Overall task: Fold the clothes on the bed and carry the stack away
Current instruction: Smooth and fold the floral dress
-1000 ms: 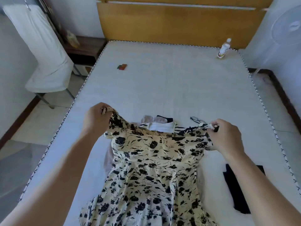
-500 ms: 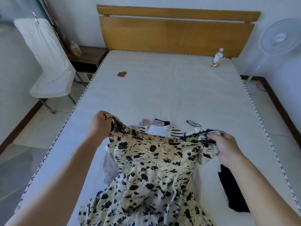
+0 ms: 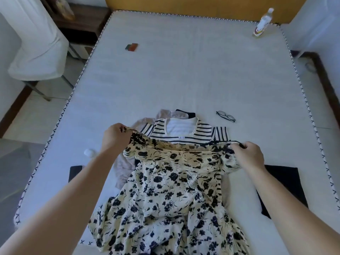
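Observation:
A cream dress with a black flower print hangs over the near part of the bed. My left hand pinches its left shoulder and my right hand pinches its right shoulder, holding the top edge up. Under it lies a black-and-cream striped top with a white garment inside its neckline. A beige garment pokes out on the left. A folded black garment lies flat to the right.
On the bed lie a pair of glasses, a small red-brown object, a bottle at the far right corner, a white round item and a black flat object. A white-covered chair stands left of the bed.
The dress's top edge has come back toward me, so the striped top beneath shows much more. The view has tilted down and the headboard has left the frame.

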